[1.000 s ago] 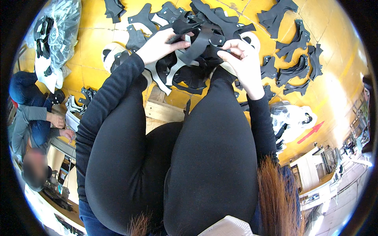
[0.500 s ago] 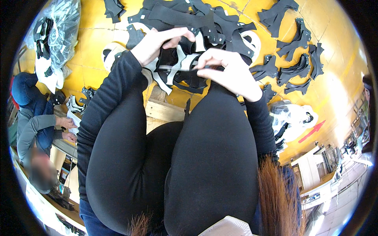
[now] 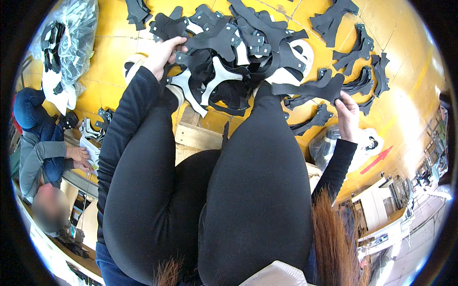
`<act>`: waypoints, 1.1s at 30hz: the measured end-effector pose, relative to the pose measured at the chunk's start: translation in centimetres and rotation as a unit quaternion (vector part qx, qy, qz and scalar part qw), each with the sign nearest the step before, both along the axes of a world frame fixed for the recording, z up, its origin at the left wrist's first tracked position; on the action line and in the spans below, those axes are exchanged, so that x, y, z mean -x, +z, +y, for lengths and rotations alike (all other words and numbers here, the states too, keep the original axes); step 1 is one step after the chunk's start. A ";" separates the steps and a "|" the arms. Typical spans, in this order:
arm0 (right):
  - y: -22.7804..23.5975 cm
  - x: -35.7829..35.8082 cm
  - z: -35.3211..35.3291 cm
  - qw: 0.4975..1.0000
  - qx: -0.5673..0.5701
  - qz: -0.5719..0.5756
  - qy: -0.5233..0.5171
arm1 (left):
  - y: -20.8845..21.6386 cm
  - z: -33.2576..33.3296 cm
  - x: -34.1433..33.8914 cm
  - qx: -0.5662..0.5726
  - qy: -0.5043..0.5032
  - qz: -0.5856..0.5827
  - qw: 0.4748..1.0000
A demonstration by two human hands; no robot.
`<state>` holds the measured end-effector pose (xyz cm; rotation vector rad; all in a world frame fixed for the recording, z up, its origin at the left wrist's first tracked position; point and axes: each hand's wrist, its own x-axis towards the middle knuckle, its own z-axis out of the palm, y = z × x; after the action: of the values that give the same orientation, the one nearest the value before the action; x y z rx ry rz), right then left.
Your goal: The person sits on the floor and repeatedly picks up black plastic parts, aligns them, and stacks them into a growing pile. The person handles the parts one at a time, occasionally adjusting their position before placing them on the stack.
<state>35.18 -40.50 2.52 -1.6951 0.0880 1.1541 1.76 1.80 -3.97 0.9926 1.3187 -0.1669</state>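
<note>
My right hand (image 3: 347, 114) pinches the end of a flat black cut piece (image 3: 310, 90), out to the right of my knee. At the left, my left hand (image 3: 167, 53) has thumb and fingers closed on the edge of another black cut piece (image 3: 214, 42) over the heap. Below and between my hands lies a pile of similar dark pieces (image 3: 267, 28), some curved or branching, with small pale marks. A white-faced Y-shaped piece (image 3: 219, 78) lies on the pile's near side, next to a white curved strip (image 3: 188, 88).
Smaller stacks of black pieces (image 3: 355, 47) lie on the yellow floor (image 3: 405, 90) at right. Clear plastic bags (image 3: 78, 43) stand at far left, and another bag (image 3: 324, 145) lies right. A wooden frame (image 3: 200, 136) is between my legs. A person (image 3: 43, 148) works at left.
My hands have moved apart. The right swung right and now carries a black piece; the left drew back left to a black piece's edge. The Y-shaped white-faced piece now lies uncovered.
</note>
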 end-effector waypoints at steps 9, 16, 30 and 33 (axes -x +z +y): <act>-9.0 -2.0 -6.4 0.970 0.168 -0.153 0.084 | -0.1 0.3 0.7 -0.141 0.009 0.081 0.987; -8.4 -0.3 0.7 0.810 0.219 -0.517 0.168 | 1.8 1.5 -0.7 -0.050 0.174 -0.144 0.973; -6.5 8.4 19.3 0.726 0.044 -0.527 0.439 | 2.4 -1.3 -2.8 -0.030 -0.062 -0.125 0.990; -6.5 9.1 19.1 0.735 0.031 -0.535 0.415 | 2.4 -1.1 -2.4 -0.018 -0.090 -0.123 0.988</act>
<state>26.10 -21.41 -3.99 -2.2837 -1.4951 0.5348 4.20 0.72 -1.56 1.1264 1.0106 -0.1524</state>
